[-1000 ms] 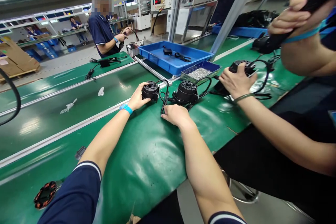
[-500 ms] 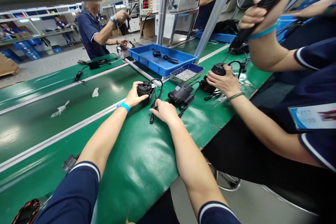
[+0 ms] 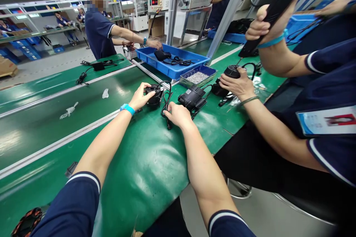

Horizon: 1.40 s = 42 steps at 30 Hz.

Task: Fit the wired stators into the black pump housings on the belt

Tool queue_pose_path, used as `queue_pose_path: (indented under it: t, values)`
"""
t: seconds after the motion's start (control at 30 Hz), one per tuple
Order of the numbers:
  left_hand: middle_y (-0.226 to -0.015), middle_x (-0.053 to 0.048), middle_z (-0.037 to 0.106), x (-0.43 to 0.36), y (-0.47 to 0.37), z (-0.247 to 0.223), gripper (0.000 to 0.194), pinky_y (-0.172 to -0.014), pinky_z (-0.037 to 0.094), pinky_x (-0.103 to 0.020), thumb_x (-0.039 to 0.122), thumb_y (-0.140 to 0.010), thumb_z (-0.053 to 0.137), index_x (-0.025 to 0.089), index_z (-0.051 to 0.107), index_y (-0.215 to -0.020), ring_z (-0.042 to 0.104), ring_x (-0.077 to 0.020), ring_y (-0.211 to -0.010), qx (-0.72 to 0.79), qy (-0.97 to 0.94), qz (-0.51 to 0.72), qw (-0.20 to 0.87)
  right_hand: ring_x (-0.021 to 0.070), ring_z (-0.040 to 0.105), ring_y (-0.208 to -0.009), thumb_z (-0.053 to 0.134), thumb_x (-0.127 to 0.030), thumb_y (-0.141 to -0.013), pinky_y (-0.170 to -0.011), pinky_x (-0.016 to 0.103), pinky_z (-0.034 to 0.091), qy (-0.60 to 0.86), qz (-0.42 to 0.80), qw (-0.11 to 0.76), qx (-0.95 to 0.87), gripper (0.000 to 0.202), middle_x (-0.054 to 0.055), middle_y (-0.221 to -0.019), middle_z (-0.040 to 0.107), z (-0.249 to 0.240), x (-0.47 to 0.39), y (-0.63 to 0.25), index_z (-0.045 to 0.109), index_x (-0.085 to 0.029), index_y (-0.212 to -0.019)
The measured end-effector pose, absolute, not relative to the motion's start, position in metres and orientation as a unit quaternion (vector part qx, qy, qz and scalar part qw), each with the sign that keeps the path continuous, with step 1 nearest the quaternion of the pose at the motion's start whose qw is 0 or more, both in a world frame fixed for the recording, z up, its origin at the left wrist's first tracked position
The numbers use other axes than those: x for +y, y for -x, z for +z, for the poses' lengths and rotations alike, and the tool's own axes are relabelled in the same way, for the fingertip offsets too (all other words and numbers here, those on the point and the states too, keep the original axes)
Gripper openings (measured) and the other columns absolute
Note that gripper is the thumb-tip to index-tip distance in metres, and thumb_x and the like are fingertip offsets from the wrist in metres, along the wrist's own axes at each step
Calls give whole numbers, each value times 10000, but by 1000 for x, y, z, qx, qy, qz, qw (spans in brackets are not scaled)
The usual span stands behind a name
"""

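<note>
My left hand (image 3: 139,99) is closed around the side of a black pump-like unit (image 3: 154,95) with a round slotted top, which rests on the green table. From this unit a black cable (image 3: 167,97) loops over to the right. The fingers of my right hand (image 3: 179,115) are closed on that cable, close to its plug end (image 3: 168,125), which hangs just below them. Just beyond my right hand lies another black unit (image 3: 192,97) on its side, its own cable beside it.
A metal bin of small screws (image 3: 198,77) and a blue tray (image 3: 178,72) with black adapters stand behind. At right, a co-worker's hand (image 3: 239,83) steadies a similar unit under a black power screwdriver (image 3: 278,11). Plastic scraps (image 3: 69,110) lie on the left strip.
My right hand has shifted slightly right with the cable, and its plug end has swung right. My left thumb has moved up onto the unit. Across the line, a co-worker's arm has lowered to the blue tray.
</note>
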<state>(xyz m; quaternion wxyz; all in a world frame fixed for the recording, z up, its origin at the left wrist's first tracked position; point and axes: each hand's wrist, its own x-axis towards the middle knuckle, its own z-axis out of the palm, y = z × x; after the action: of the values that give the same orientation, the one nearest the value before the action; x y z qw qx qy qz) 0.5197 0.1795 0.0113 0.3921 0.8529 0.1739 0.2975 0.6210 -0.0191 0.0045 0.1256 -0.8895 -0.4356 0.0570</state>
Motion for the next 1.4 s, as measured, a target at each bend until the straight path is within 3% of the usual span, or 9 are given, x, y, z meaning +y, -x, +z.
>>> queue_pose_path:
  t: [0.43, 0.77, 0.9, 1.03, 1.13, 1.23, 1.33, 1.4]
  values:
    - [-1287, -99, 615, 180, -519, 14, 393, -1074, 452, -433, 428, -909, 617, 207, 553, -1227, 579, -254, -1207, 174, -866, 278, 377, 216, 680, -772, 648, -400, -949, -635, 272, 368, 879, 18, 216, -426, 165, 45, -875, 750, 1, -16, -622, 650, -237, -978]
    - [-1417, -133, 539, 183, -500, 20, 530, -1169, 392, -476, 537, -927, 616, 228, 554, -1353, 510, -296, -1350, 163, -891, 257, 337, 180, 641, -698, 546, -384, -981, -666, 264, 391, 841, -30, 293, -455, 205, 19, -765, 704, -2, -12, -620, 648, -213, -935]
    - [-1437, -143, 537, 170, -452, 42, 584, -1181, 381, -484, 575, -919, 622, 217, 552, -1375, 481, -312, -1386, 157, -911, 237, 300, 164, 604, -648, 530, -402, -974, -664, 259, 403, 800, -34, 317, -508, 243, 5, -684, 641, -1, -9, -611, 637, -198, -896]
    - [-1346, -89, 633, 148, -343, 75, 516, -1142, 407, -470, 622, -912, 624, 269, 629, -1287, 567, -301, -1285, 167, -944, 204, 199, 164, 585, -639, 534, -437, -961, -678, 270, 419, 738, -25, 335, -585, 288, 12, -678, 624, 0, -5, -581, 629, -197, -834]
    - [-1328, -72, 657, 130, -235, 82, 508, -1125, 396, -500, 663, -944, 544, 298, 629, -1286, 585, -315, -1256, 272, -935, 212, 85, 182, 626, -740, 521, -447, -981, -752, 286, 459, 649, -6, 345, -678, 316, 43, -771, 677, -3, 4, -534, 639, -194, -834]
    - [-1278, -91, 681, 111, -137, 65, 494, -1091, 416, -525, 644, -968, 501, 283, 630, -1280, 602, -336, -1224, 411, -879, 235, 57, 237, 652, -1044, 594, -421, -967, -968, 361, 457, 523, 29, 293, -799, 257, 92, -1053, 734, -8, 23, -471, 677, -187, -1032]
    - [-1287, -100, 680, 84, -77, 33, 491, -1070, 452, -514, 620, -958, 545, 270, 615, -1296, 614, -327, -1223, 461, -853, 234, 71, 300, 497, -1375, 756, -430, -860, -1170, 482, 328, 431, 69, 231, -870, 572, 138, -1432, 594, -14, 49, -413, 578, -202, -1354]
    - [-1362, -95, 647, 64, -58, 11, 596, -1111, 437, -512, 622, -858, 700, 283, 585, -1336, 581, -329, -1288, 441, -864, 220, 101, 311, 413, -1459, 821, -432, -789, -1201, 498, 302, 407, 118, 211, -881, 821, 157, -1559, 465, -16, 63, -384, 454, -211, -1489]
